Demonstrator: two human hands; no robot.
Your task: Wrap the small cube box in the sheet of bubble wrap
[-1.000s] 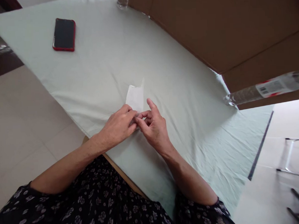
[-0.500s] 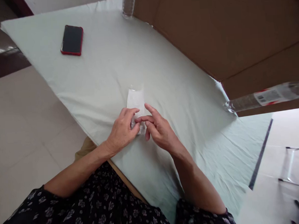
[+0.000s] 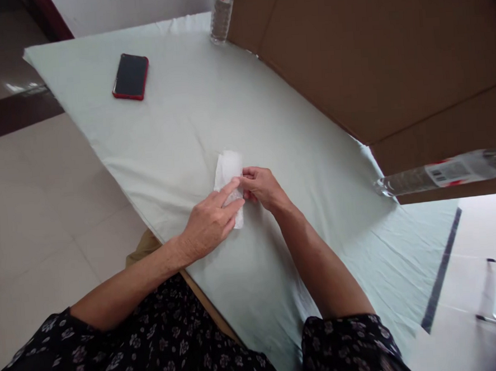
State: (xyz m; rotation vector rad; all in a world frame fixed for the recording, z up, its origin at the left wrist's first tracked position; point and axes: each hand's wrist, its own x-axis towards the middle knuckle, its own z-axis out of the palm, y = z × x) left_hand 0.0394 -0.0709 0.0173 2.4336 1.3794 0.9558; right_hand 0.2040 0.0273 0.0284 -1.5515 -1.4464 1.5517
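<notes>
A small white folded tissue (image 3: 228,167) lies on the pale green cloth that covers the table (image 3: 176,117). My left hand (image 3: 210,221) rests flat on the tissue's near part, fingers stretched over it. My right hand (image 3: 260,186) pinches the tissue's right edge between thumb and fingers. The near end of the tissue is hidden under my left hand.
A phone in a red case (image 3: 131,76) lies at the far left of the table. A clear water bottle (image 3: 220,13) stands at the far edge. Large brown cardboard (image 3: 370,55) rises along the right. Another plastic bottle (image 3: 444,172) lies on its side beside the cardboard.
My left hand flattened onto the tissue, and my right hand closed on its right edge, farther along the strip. The tissue now looks folded narrower. The view shifted slightly.
</notes>
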